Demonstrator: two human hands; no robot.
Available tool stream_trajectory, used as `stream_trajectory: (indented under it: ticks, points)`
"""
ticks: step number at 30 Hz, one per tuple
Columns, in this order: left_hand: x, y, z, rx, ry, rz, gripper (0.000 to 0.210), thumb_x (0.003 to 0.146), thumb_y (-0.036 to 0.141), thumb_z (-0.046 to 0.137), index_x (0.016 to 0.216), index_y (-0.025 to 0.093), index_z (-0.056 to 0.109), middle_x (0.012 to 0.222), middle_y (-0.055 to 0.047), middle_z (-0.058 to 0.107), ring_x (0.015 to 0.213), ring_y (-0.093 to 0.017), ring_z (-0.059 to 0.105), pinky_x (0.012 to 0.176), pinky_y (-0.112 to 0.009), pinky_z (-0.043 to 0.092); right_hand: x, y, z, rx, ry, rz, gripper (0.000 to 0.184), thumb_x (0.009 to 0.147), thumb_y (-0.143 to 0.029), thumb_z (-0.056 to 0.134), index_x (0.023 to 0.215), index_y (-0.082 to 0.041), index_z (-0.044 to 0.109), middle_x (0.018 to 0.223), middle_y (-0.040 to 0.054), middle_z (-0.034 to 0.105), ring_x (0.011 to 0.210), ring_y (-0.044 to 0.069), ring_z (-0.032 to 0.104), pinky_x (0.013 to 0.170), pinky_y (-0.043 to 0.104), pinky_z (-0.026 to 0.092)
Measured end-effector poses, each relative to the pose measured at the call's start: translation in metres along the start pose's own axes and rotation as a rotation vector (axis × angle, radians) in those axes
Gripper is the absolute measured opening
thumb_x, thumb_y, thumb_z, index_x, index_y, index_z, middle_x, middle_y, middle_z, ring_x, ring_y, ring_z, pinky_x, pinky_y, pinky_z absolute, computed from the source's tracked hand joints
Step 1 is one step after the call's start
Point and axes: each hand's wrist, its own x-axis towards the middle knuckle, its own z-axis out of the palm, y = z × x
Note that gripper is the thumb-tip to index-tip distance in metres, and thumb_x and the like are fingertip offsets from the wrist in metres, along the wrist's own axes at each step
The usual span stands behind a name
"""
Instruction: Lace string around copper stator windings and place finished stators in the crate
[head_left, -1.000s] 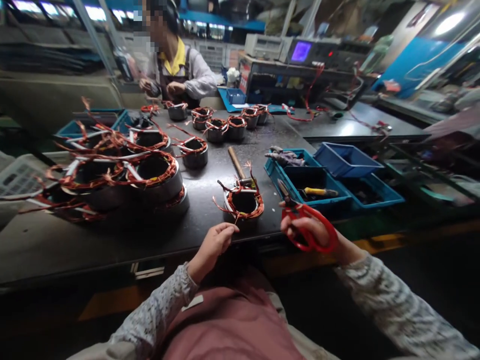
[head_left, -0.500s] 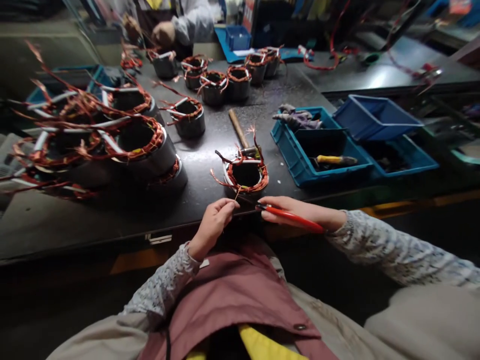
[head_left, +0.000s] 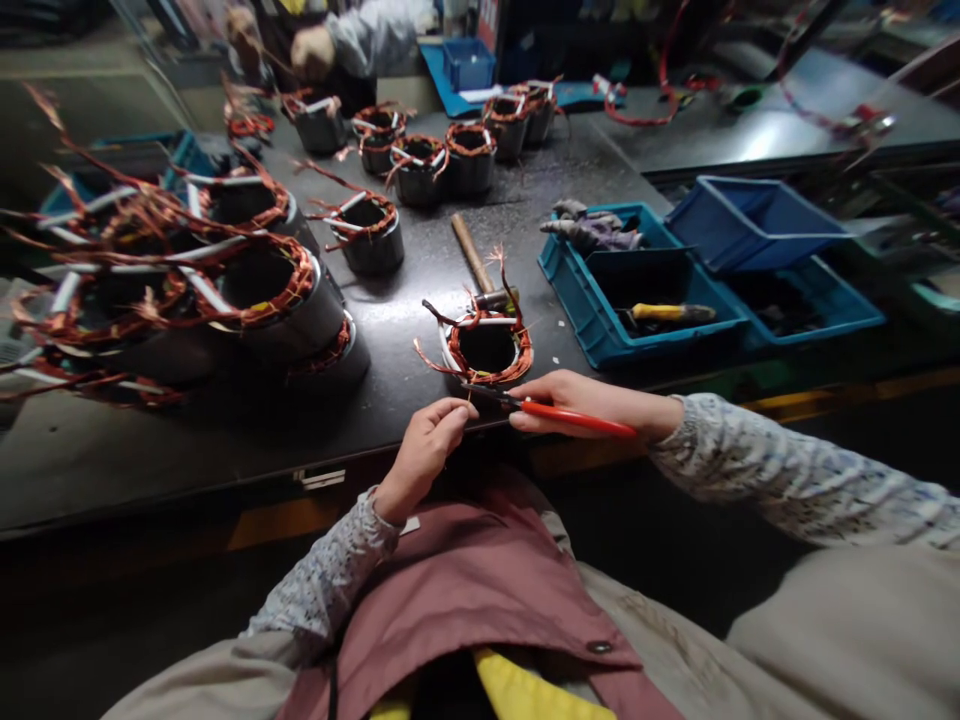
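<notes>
A motor stator (head_left: 487,350) with copper windings and white sleeving stands upright near the bench's front edge. My left hand (head_left: 431,440) is closed in a pinch on a thin yellowish cord (head_left: 469,397) at the stator's near rim. In my right hand (head_left: 581,398) is a pair of red-handled scissors (head_left: 577,417). Their dark blades point left, with the tips at the cord just above my left fingertips. Whether the blades touch the cord I cannot tell. Right behind the stator lies a hammer (head_left: 471,252) with a wooden handle.
Stacked stators (head_left: 277,290) with protruding leads crowd the left, and several more (head_left: 420,170) stand farther back. On the right are blue bins (head_left: 645,345), one holding a yellow-handled tool (head_left: 671,313), with gloves (head_left: 592,228) on top. Another person's hand (head_left: 313,50) is across the bench.
My right hand has brought the scissors left, so their blades now reach the cord by the stator's rim. My left hand keeps its pinch. The view has shifted slightly.
</notes>
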Motion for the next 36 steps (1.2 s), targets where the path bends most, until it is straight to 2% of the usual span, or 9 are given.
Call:
stream_trajectory:
  ticks: [5,9,12,15,18,22,27,31,36]
  points:
    - [-0.003,-0.001,0.0,0.103,-0.062,0.011,0.026,0.081,0.039,0.05,0.079,0.015,0.062,0.051,0.007,0.037,0.046,-0.007,0.031,0.045,-0.019,0.026,-0.001,-0.001,0.0,-0.137,0.024,-0.034,0.049,0.084,-0.053,0.051,0.087,-0.008,0.069,0.061,-0.0015,0.046,0.056,0.009,0.037,0.053,0.023,0.031]
    - [-0.033,-0.031,-0.023,0.597,-0.311,0.101,0.027,0.084,0.018,0.043,0.093,0.017,0.068,0.081,-0.004,0.064,0.072,-0.013,0.058,0.067,-0.023,0.047,-0.029,0.004,0.01,-0.13,0.012,-0.045,0.048,0.078,-0.05,0.06,0.101,-0.009,0.069,0.06,-0.0017,0.052,0.053,0.009,0.042,0.052,0.022,0.035]
    - [-0.066,-0.068,-0.05,1.183,-0.209,0.032,0.051,0.075,0.003,0.046,0.122,0.018,0.06,0.132,-0.017,0.054,0.113,-0.028,0.057,0.091,-0.041,0.049,-0.054,0.023,0.027,0.021,0.375,0.142,0.053,0.077,-0.053,0.059,0.107,-0.011,0.066,0.062,-0.0003,0.056,0.052,0.011,0.047,0.05,0.022,0.039]
    - [-0.083,-0.087,-0.068,1.392,-0.133,0.078,0.054,0.076,0.003,0.048,0.128,0.017,0.055,0.144,-0.019,0.043,0.125,-0.03,0.051,0.097,-0.044,0.049,-0.059,0.051,0.041,0.154,0.726,0.347,0.053,0.077,-0.058,0.056,0.105,-0.013,0.063,0.062,0.0006,0.058,0.047,0.013,0.05,0.044,0.024,0.041]
    - [-0.071,-0.065,-0.059,1.338,0.001,0.512,0.043,0.085,0.008,0.043,0.125,0.018,0.054,0.136,-0.014,0.052,0.125,-0.024,0.051,0.102,-0.04,0.048,-0.04,0.07,0.036,0.049,0.744,0.432,0.053,0.075,-0.052,0.064,0.11,-0.012,0.061,0.068,0.0033,0.064,0.051,0.017,0.057,0.047,0.027,0.047]
    - [-0.027,-0.002,-0.013,1.317,0.124,0.912,0.047,0.088,0.017,0.051,0.134,0.012,0.045,0.137,-0.016,0.052,0.13,-0.026,0.044,0.112,-0.043,0.037,-0.002,0.065,0.012,-0.419,0.651,0.542,0.046,0.083,-0.032,0.06,0.122,-0.008,0.057,0.099,0.0144,0.071,0.089,0.023,0.068,0.075,0.028,0.052]
    - [0.032,0.029,0.008,1.508,0.012,0.734,0.053,0.081,0.03,0.068,0.128,0.012,0.05,0.122,-0.016,0.062,0.121,-0.032,0.052,0.113,-0.058,0.026,0.025,0.049,0.005,-0.634,0.58,0.604,0.033,0.088,-0.019,0.049,0.115,-0.003,0.06,0.108,0.0268,0.067,0.102,0.033,0.065,0.08,0.035,0.048]
    - [0.058,0.036,-0.029,1.602,-0.118,0.709,0.039,0.081,0.028,0.069,0.117,0.017,0.058,0.115,-0.013,0.064,0.118,-0.031,0.054,0.111,-0.063,0.022,0.029,0.037,-0.015,-0.745,0.535,0.574,0.029,0.092,-0.019,0.043,0.108,-0.006,0.063,0.107,0.0261,0.066,0.102,0.033,0.065,0.076,0.035,0.046]
    - [0.089,0.059,-0.08,1.597,-0.246,0.658,0.047,0.075,0.022,0.074,0.119,0.019,0.057,0.127,-0.012,0.06,0.133,-0.029,0.042,0.115,-0.059,0.012,0.066,0.03,-0.089,-1.079,0.512,0.335,0.039,0.093,-0.009,0.028,0.12,-0.01,0.057,0.112,0.0212,0.063,0.1,0.028,0.062,0.07,0.031,0.041]
